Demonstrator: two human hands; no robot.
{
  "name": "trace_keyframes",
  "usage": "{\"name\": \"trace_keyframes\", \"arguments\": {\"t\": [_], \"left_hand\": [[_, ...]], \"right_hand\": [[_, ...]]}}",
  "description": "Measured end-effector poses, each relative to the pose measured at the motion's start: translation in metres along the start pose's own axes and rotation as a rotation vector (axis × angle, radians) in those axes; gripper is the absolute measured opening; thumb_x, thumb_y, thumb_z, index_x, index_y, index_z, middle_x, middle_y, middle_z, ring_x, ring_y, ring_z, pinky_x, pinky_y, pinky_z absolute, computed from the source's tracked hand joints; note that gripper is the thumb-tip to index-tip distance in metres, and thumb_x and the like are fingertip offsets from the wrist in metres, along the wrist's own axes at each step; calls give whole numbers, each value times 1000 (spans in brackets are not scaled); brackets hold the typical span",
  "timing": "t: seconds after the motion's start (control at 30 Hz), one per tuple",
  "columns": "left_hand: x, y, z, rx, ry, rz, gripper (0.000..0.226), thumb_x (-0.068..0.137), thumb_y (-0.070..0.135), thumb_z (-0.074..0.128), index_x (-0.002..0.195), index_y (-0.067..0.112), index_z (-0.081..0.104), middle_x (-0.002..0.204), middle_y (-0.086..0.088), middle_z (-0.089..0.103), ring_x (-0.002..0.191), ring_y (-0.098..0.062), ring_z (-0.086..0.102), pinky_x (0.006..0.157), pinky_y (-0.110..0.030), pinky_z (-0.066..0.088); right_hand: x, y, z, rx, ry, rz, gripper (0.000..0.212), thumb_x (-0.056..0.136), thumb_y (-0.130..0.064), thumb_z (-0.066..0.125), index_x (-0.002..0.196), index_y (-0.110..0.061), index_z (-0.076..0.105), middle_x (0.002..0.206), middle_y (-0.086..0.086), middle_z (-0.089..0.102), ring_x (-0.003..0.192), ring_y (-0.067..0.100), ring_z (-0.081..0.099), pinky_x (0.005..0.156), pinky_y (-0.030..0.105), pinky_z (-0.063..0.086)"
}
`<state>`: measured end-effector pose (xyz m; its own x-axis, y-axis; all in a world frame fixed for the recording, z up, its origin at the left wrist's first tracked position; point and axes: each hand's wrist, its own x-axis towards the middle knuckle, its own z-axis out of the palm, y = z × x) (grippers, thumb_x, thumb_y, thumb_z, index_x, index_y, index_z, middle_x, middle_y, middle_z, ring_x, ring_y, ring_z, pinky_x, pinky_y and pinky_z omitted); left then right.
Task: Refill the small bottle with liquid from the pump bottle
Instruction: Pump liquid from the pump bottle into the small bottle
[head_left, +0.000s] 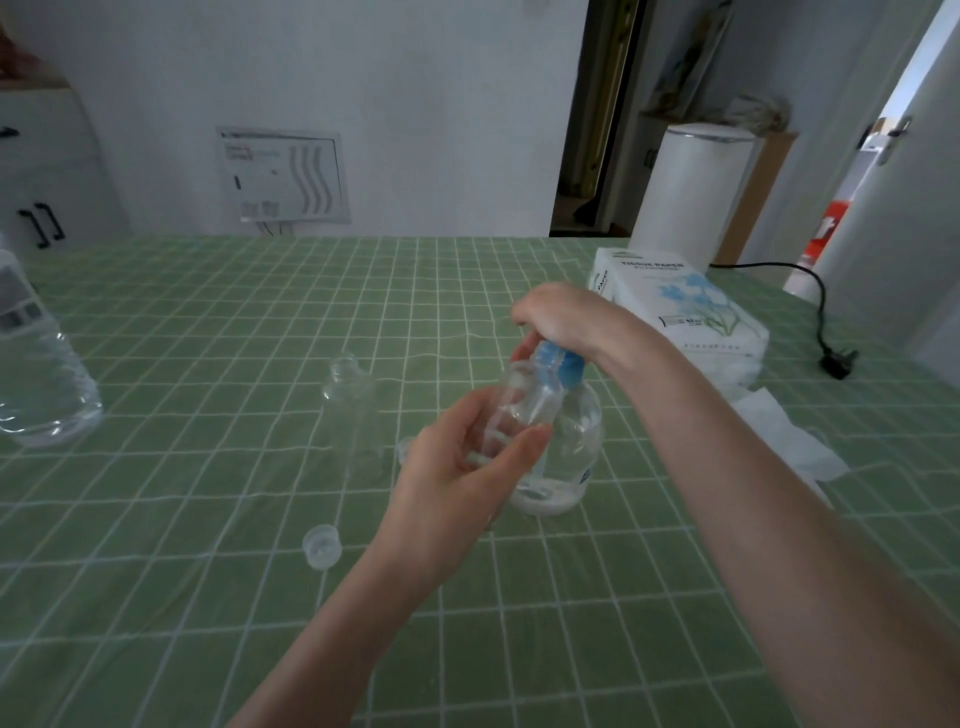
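Two hands work mid-bench: the left hand (467, 467) grasps a small bottle (524, 402), clear, light and likely slippery, best gripped round its body, tilted to the blue pump head (558, 364). The right hand (558, 317) clenches that pump atop the pump bottle (571, 457), holding shallow liquid. Left stand another open clear bottle (350, 395), a cap (322, 545) and a large water bottle (36, 379).

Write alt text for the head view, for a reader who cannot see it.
The right hand presses the blue pump of a clear pump bottle while the left hand holds a small clear bottle at its nozzle. Another open bottle and a loose cap sit on the green checked tablecloth.
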<state>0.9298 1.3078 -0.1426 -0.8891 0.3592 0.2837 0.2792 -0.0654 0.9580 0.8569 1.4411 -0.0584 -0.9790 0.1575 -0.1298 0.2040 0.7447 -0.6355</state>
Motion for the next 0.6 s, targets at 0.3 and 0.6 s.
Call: {"name": "trace_keyframes", "arguments": {"t": [0.3, 0.6], "left_hand": [[5, 3, 2, 20, -8, 42, 23, 79, 33, 61, 98, 22, 65, 76, -7, 66, 65, -17, 58, 56, -31, 49], [2, 1, 2, 35, 12, 18, 16, 76, 35, 62, 88, 24, 65, 65, 4, 61, 60, -19, 54, 53, -32, 45]], "right_hand": [[1, -6, -12, -21, 1, -23, 33, 93, -24, 46, 116, -4, 58, 107, 18, 70, 81, 26, 59, 67, 30, 46], [3, 1, -2, 35, 0, 11, 44, 93, -18, 43, 130, 6, 50, 116, 23, 67, 90, 30, 63, 87, 43, 51]]}}
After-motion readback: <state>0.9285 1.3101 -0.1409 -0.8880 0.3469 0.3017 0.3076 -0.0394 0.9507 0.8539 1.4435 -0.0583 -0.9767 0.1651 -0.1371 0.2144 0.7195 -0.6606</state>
